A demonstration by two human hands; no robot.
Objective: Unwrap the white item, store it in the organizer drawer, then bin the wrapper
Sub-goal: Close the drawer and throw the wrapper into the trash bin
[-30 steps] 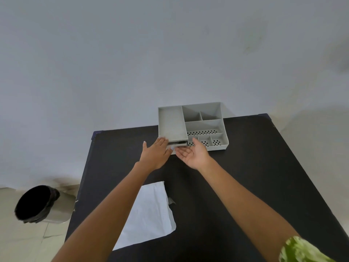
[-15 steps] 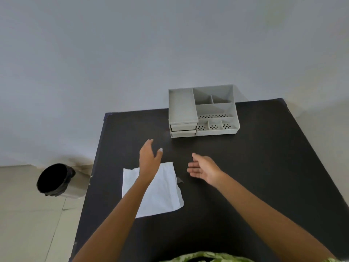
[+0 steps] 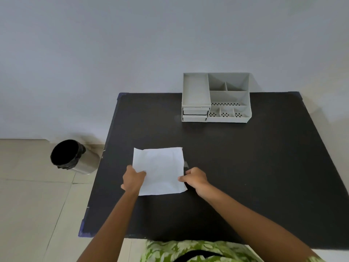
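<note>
A flat white wrapper (image 3: 160,170) lies on the black table (image 3: 245,157), near its left front. My left hand (image 3: 133,179) pinches the wrapper's left edge. My right hand (image 3: 194,177) grips its right edge with curled fingers. A grey organizer (image 3: 215,97) stands at the table's far edge; its two small drawers (image 3: 195,114) at the front left are shut. The white item itself is not visible.
A steel bin (image 3: 73,156) with a black liner stands on the tiled floor left of the table. A small grey scrap (image 3: 186,164) lies just right of the wrapper. A pale wall rises behind the table.
Both hands drew back from the organizer drawers toward me and came down on the wrapper's two side edges, closing on it. The drawer is now shut.
</note>
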